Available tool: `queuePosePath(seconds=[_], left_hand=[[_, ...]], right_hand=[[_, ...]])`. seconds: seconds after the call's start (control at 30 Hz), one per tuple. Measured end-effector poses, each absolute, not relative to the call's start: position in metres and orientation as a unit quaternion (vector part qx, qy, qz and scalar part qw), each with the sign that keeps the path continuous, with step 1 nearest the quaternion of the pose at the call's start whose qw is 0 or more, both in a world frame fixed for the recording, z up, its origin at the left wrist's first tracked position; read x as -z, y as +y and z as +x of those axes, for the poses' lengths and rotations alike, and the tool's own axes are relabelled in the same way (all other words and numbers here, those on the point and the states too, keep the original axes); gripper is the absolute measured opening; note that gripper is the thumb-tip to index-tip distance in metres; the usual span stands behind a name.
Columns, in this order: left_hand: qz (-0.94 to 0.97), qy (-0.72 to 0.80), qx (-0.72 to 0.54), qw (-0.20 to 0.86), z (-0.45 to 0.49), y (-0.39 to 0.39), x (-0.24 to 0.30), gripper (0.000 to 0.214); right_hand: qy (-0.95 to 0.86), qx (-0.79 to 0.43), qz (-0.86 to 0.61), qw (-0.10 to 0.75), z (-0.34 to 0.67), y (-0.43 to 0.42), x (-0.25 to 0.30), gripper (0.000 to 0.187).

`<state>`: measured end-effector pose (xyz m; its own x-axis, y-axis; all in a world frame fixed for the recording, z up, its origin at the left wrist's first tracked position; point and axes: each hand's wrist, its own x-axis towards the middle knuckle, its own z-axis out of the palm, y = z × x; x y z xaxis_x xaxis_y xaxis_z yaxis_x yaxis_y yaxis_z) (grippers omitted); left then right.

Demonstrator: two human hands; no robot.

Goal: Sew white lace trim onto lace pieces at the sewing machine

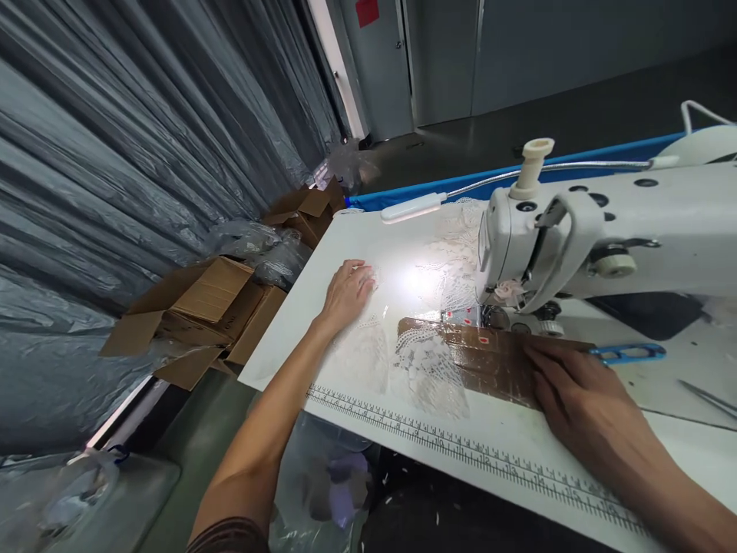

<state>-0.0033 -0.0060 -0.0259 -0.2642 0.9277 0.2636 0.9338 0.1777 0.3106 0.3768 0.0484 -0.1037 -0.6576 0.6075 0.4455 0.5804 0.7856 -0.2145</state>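
Note:
My left hand lies palm down on the white sewing table, fingers outstretched and slightly bent. A bit of white lace shows at its fingertips and below the wrist. My right hand rests with extended fingers on a brown taped strip in front of the sewing machine. A blue-handled tool, perhaps thread snips, sticks out behind its knuckles; whether the hand grips it I cannot tell. Another scalloped lace piece overlaps the strip's left end. More lace spreads left of the needle area.
A lamp lights the tabletop. A printed ruler runs along the front edge. Metal tweezers or scissors lie at the right. Open cardboard boxes and plastic bags stand left of the table, and a clear bag hangs below it.

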Motion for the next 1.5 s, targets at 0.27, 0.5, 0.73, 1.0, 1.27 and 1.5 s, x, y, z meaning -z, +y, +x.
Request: queuePosePath(seconds=[0.27,0.5,0.73,1.0,1.27,1.5], left_hand=[[-0.782,-0.597,0.159,-0.081,0.067,-0.044,0.032,0.017],[-0.769,-0.587,0.249,-0.055,0.106,-0.043,0.026,0.024],[-0.8,-0.45,0.318,-0.237,0.146,-0.047,0.005,0.017],[-0.729,-0.509,0.372,-0.266,0.126,-0.049,-0.022,0.023],[-0.792,-0.587,0.161,0.036,0.092,0.011,-0.007,0.021],[-0.858,-0.474,0.183,0.07,0.096,0.02,0.031,0.022]], right_hand=[[-0.918,-0.033,-0.283,0.277,0.382,0.061,0.113,0.045],[-0.887,-0.19,-0.288,0.308,0.378,0.041,0.094,0.037],[-0.796,-0.498,-0.293,0.181,0.361,0.006,0.068,0.069],[-0.675,-0.696,-0.216,0.114,0.345,0.016,0.035,0.038],[-0.827,-0.335,-0.436,0.122,0.323,0.066,0.035,0.032],[-0.794,-0.297,-0.514,0.135,0.321,0.073,0.047,0.04]])
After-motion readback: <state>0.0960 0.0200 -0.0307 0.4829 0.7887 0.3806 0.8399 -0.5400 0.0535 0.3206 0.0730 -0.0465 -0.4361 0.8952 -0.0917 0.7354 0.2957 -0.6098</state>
